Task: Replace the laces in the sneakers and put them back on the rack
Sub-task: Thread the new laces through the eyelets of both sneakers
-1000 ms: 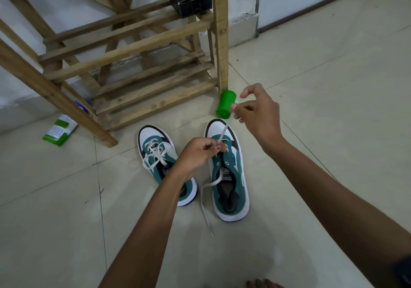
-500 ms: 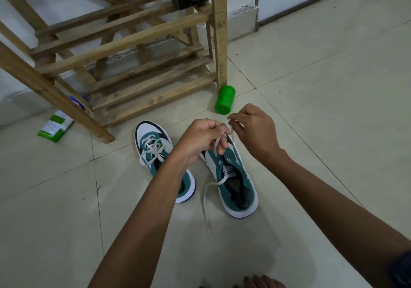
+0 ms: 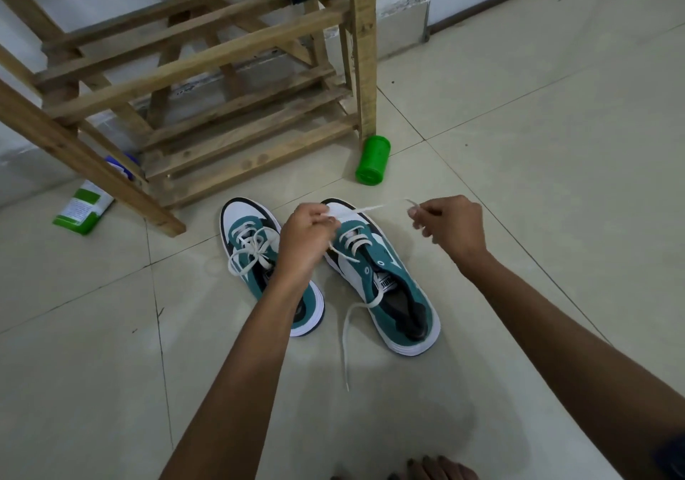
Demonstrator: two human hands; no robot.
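Both bare forearms are reaching forward and down from the near edge. The left hand point(image 3: 307, 237) is curling into a loose fist, fingertips pinching together. The right hand point(image 3: 454, 225) is hovering farther right, apart from it, thumb and forefinger pinching, knuckles facing up.

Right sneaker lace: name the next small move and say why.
Probably feed the lace end pinched in the right hand into the next open eyelet of the right sneaker. Only its lowest rows are laced, while the left hand steadies the lace near the toe.
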